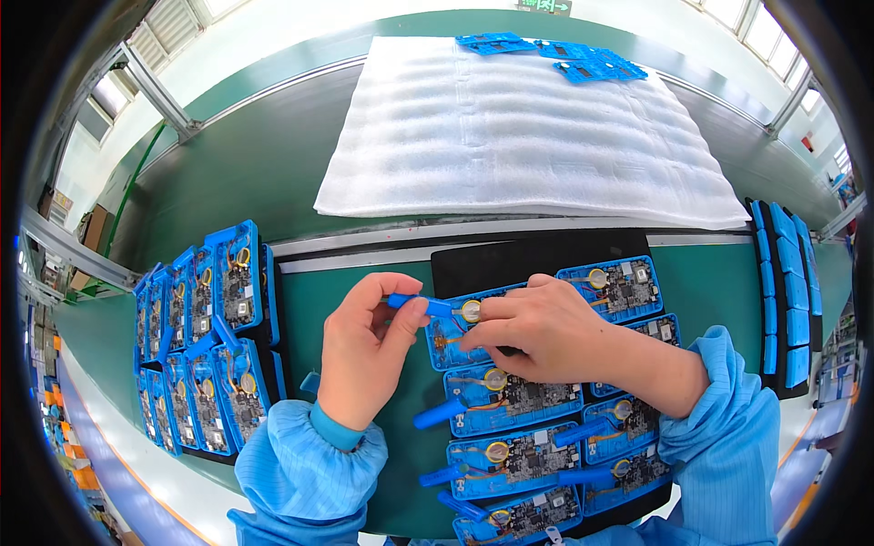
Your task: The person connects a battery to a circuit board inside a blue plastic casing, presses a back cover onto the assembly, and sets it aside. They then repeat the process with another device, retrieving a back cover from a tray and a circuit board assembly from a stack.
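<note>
My left hand [371, 341] pinches a blue cylindrical battery [424, 306] between thumb and fingers, over the left end of an open blue plastic case. My right hand [546, 328] reaches across that case [439, 357], its fingers bent down onto the circuit board inside. Whatever those fingertips grip is hidden beneath them; a small dark patch shows under the palm. A round yellow-rimmed coin cell [471, 311] sits between my hands. Below are more open cases [514, 400] in two columns, with boards and coin cells. Several have a blue battery [439, 414] lying at the left side.
Stacked open cases with boards [238, 291] stand at the left. At the right are upright black trays of blue parts [790, 291]. White foam sheeting [528, 136] covers part of the bench beyond a metal rail, with several blue cases [592, 65] at its far edge.
</note>
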Available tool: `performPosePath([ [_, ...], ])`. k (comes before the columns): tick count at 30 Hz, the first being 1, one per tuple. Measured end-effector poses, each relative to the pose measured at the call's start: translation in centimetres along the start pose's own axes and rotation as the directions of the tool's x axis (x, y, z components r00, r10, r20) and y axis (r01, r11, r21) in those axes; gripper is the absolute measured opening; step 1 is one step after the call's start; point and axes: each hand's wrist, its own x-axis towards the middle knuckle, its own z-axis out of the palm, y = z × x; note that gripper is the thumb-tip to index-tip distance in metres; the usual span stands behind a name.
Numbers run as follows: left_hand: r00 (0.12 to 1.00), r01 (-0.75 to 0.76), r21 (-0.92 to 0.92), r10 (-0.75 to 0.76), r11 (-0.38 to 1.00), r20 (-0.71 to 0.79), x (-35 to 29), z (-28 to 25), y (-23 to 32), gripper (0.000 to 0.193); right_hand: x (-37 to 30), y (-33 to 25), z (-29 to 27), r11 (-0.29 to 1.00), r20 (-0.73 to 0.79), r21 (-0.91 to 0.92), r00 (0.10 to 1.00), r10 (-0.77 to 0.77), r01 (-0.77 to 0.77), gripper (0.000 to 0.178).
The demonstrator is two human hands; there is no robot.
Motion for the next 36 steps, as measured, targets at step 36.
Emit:
performPosePath([
  [36,0.999,-0.031,0.131,0.027,0.991,0.028,0.0,-0.3,-0.2,0.015,0.0,0.3,0.8,0.992,0.015,0.12,0.999,0.029,-0.031,0.012],
])
